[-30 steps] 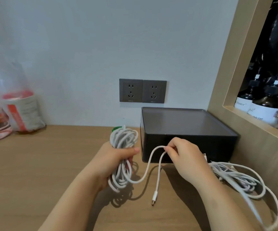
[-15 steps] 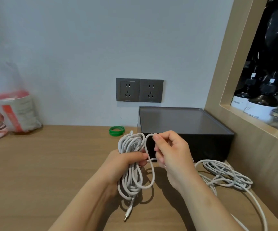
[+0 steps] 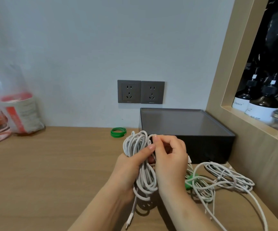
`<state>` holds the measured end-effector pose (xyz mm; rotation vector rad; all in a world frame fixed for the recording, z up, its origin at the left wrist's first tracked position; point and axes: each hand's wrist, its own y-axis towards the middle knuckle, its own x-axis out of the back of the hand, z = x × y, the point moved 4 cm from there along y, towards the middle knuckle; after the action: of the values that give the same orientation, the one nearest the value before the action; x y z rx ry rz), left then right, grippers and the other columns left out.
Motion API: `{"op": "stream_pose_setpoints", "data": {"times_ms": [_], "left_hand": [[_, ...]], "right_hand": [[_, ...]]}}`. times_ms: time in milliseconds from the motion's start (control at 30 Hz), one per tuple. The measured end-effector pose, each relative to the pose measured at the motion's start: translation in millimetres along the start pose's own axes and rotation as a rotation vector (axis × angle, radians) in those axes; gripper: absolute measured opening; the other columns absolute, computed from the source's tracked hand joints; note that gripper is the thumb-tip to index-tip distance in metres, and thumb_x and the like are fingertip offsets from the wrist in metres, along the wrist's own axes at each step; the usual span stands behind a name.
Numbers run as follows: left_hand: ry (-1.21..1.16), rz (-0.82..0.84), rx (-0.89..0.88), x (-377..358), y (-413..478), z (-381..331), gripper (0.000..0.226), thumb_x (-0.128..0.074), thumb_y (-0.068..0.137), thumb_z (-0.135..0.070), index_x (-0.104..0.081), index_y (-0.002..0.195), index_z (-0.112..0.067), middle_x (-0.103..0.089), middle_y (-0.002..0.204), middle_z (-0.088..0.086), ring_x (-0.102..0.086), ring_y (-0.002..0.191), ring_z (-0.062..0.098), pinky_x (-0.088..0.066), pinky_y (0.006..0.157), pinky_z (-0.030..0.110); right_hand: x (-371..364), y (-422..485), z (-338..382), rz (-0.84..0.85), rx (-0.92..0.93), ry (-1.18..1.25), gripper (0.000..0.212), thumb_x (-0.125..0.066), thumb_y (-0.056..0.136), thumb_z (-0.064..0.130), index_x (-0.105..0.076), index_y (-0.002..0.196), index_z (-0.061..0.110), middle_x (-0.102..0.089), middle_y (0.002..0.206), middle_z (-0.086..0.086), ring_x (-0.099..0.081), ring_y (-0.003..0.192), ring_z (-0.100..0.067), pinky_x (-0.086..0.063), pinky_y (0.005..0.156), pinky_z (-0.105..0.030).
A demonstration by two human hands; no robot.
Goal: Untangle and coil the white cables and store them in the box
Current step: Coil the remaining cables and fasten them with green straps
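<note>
1. The left hand [image 3: 129,167] comes up from the lower edge of the view with its forearm angled toward the right. Its fingers wrap round the middle of the coiled white cable [image 3: 146,180], and its thumb lies flat across the front of the strands.
2. The coil stands roughly upright in that grip. Its upper loops fan out above the thumb, its lower loops hang below the palm, and a loose end with a connector [image 3: 129,219] trails down toward the counter [image 3: 51,172].
3. The right hand [image 3: 171,157] sits close against the left, knuckles up, with its fingers curled inward. Its fingertips pinch one strand at the top of the coil, just above the left thumb.
4. The dark box [image 3: 185,124] stands directly behind both hands, against the wall. Its top looks covered by a flat lid.
5. To the right of the right wrist, a loose tangle of white cables [image 3: 228,176] lies on the counter in front of the box, with a green tie [image 3: 190,180] caught in it.
6. A second green band [image 3: 118,132] lies on the counter just beyond the left hand, beside the box.
7. Far to the left of the hands stand a clear bag [image 3: 18,110] and a jar. Two grey sockets [image 3: 140,92] are on the wall above the box.
</note>
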<state>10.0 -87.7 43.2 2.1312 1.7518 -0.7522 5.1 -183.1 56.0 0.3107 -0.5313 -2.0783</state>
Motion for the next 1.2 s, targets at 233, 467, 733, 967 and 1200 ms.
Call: {"op": "stream_pose_setpoints", "data": {"times_ms": [233, 467, 733, 967, 1200], "left_hand": [[0.081, 0.096, 0.007, -2, -4, -4, 0.036, -0.068, 0.070, -0.012, -0.068, 0.104, -0.001, -0.069, 0.082, 0.018, -0.068, 0.067, 0.024, -0.056, 0.056, 0.031], [0.294, 0.066, -0.190, -1, -6, -10, 0.016, -0.061, 0.086, 0.001, -0.069, 0.098, -0.007, -0.071, 0.082, 0.017, -0.069, 0.076, 0.026, -0.056, 0.066, 0.034], [0.290, 0.175, -0.078, -2, -5, -9, 0.008, -0.055, 0.089, 0.001, -0.062, 0.088, -0.002, -0.059, 0.062, 0.011, -0.059, 0.053, 0.018, -0.052, 0.052, 0.028], [0.436, 0.024, -0.157, 9, 5, -10, 0.021, -0.066, 0.082, 0.001, -0.056, 0.066, -0.009, -0.045, 0.045, 0.003, -0.042, 0.042, 0.016, -0.040, 0.046, 0.027], [0.324, -0.212, -0.197, 30, 11, -22, 0.017, -0.063, 0.084, -0.002, -0.052, 0.072, -0.006, -0.046, 0.042, 0.001, -0.044, 0.032, 0.013, -0.039, 0.037, 0.024]], "right_hand": [[-5, -1, -7, -0.024, -0.190, 0.253, 0.013, -0.061, 0.088, 0.021, -0.064, 0.077, 0.029, -0.060, 0.102, -0.004, -0.061, 0.084, -0.005, -0.052, 0.073, -0.020], [0, 6, 7, 0.020, 0.067, -0.052, 0.020, -0.063, 0.086, 0.017, -0.056, 0.071, 0.028, -0.045, 0.092, 0.011, -0.048, 0.082, 0.015, -0.038, 0.069, 0.001], [1, 13, 5, 0.176, 0.142, -0.186, 0.021, -0.060, 0.088, 0.017, -0.055, 0.071, 0.029, -0.050, 0.085, 0.013, -0.049, 0.078, 0.012, -0.039, 0.064, -0.002], [9, 25, 7, 0.335, 0.281, -0.292, 0.010, -0.064, 0.086, 0.013, -0.071, 0.080, 0.018, -0.061, 0.079, 0.011, -0.055, 0.084, 0.000, -0.042, 0.069, -0.006], [26, 37, -2, 0.587, 0.086, -0.504, 0.008, -0.066, 0.084, 0.032, -0.061, 0.080, 0.037, -0.059, 0.068, 0.005, -0.056, 0.065, -0.007, -0.043, 0.055, -0.012]]}}
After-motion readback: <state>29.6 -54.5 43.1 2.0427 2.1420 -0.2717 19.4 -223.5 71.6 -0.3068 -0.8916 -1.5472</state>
